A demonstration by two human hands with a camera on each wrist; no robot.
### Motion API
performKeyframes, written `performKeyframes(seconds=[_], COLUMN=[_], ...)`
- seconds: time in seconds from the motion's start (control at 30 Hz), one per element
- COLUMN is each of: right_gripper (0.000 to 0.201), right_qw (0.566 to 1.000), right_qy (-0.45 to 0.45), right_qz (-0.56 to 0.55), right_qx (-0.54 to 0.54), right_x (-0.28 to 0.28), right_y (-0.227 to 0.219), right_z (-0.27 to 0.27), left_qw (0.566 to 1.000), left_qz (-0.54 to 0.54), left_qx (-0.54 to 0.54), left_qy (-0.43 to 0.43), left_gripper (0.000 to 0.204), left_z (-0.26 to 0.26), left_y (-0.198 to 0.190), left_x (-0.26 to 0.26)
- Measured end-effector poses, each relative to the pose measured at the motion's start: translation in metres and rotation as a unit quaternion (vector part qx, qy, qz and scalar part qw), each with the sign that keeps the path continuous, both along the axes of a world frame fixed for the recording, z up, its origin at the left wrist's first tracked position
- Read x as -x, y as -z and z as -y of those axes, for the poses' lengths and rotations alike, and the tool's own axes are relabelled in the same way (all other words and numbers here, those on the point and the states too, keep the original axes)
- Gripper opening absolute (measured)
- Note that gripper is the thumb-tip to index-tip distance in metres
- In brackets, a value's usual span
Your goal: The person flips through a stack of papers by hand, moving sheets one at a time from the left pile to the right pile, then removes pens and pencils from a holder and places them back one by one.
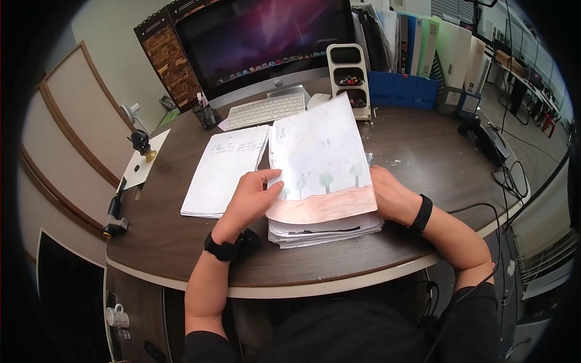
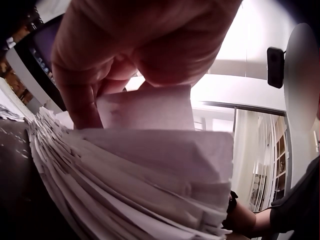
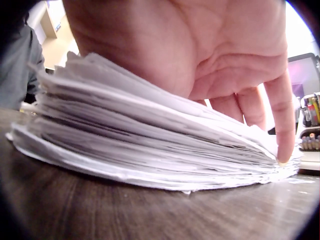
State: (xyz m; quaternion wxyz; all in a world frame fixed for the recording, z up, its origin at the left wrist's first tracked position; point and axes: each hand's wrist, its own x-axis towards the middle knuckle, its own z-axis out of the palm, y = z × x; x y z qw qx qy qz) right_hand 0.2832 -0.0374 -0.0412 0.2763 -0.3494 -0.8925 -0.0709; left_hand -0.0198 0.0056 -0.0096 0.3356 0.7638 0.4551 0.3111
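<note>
A thick stack of paper (image 1: 325,235) lies on the desk in front of the person. Its top sheet (image 1: 316,151) carries a drawing of small green trees over brown ground, and its far right corner is lifted. At the sheet's left edge, the left hand (image 1: 254,192) pinches paper between thumb and fingers; in the left wrist view the leaves fan out below that hand (image 2: 135,45). Along the stack's right side is the right hand (image 1: 392,195), its fingers partly hidden behind the sheet. The right wrist view shows this hand (image 3: 225,55) resting on the pile, fingers extended downward.
Left of the stack lies a second pile of sheets (image 1: 225,172) with handwriting. Behind are a keyboard (image 1: 265,113), a monitor (image 1: 266,42), a pen cup (image 1: 207,115) and a beige organizer (image 1: 347,55). Binders (image 1: 451,51) stand back right, near a phone (image 1: 484,138).
</note>
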Motion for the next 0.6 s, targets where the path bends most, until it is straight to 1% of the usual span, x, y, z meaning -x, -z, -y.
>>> performKeyframes(seconds=[0.03, 0.07, 0.13, 0.2, 0.37, 0.47, 0.53, 0.57, 0.6], right_gripper=[0.033, 0.033, 0.036, 0.037, 0.041, 0.042, 0.042, 0.042, 0.041], right_qw=[0.998, 0.998, 0.996, 0.995, 0.993, 0.993, 0.998, 0.998, 0.995], right_qy=[-0.03, -0.03, 0.027, 0.033, 0.053, 0.05, 0.012, 0.012, 0.041], right_qz=[-0.045, -0.046, 0.078, 0.08, 0.09, 0.087, 0.049, 0.049, 0.073], right_qx=[-0.01, -0.009, 0.04, 0.039, 0.048, 0.058, 0.034, 0.033, 0.046], right_x=[-0.001, 0.001, 0.004, 0.005, 0.004, 0.003, -0.001, -0.004, -0.008], right_y=[0.001, -0.004, -0.018, -0.017, -0.015, -0.02, -0.021, -0.023, -0.026], right_z=[0.0, 0.003, 0.01, 0.009, 0.007, 0.009, 0.007, 0.006, 0.005], left_qw=[0.999, 0.997, 0.997, 0.997, 0.995, 0.991, 0.991, 0.991, 0.991], left_qz=[-0.03, -0.059, -0.059, -0.059, -0.103, -0.132, -0.132, -0.132, -0.131], left_qx=[0.024, 0.048, 0.044, 0.04, -0.001, 0.0, -0.002, -0.004, -0.004], left_qy=[0.008, 0.016, 0.016, 0.016, -0.002, 0.006, 0.008, 0.008, 0.007], left_gripper=[0.037, 0.037, 0.036, 0.035, 0.033, 0.034, 0.035, 0.036, 0.036], left_z=[0.002, 0.003, 0.0, -0.002, 0.004, 0.007, 0.005, 0.005, 0.005], left_y=[-0.004, -0.006, 0.0, 0.001, -0.005, -0.012, -0.009, -0.008, -0.008], left_x=[0.0, -0.001, 0.002, 0.003, -0.002, -0.003, -0.003, -0.003, -0.002])
